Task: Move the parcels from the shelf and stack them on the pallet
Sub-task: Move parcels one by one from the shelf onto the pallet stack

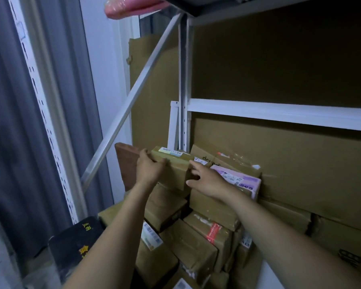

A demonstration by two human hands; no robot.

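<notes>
Both your bare forearms stretch up from the lower edge toward the parcels. Low on your left lies a black matte pouch (75, 238) with yellow scrawl on it. Just beside it rises the stack (196, 243) of brown cardboard parcels, boxy and taped, some with white barcode stickers and one with a red-printed strip, tilted against each other.

On top of that stack sits the box (173, 165) you are handling: oblong, plain brown cardboard, with a white label (170, 152) along its upper face. Your left hand (149, 167) grips its left end, fingers curled over the front edge. Your right hand (208, 182) is released, with its spread fingers (193, 164) laid against the box's right end. Touching that wrist from behind is a glossy pink parcel (241, 179) with printed labels, and behind it a wider carton (208, 156) with crinkled clear tape.

Left of the box, a flat reddish-brown board (126, 163) stands on edge. Beyond, large smooth cardboard sheets (300, 159) lean behind the shelf's white metal beam (279, 113), its perforated upright and a slanting silver brace (133, 94). Grey pleated curtain (8, 122) hangs at far left, and a pink plastic-wrapped bundle (129, 7) pokes out overhead.
</notes>
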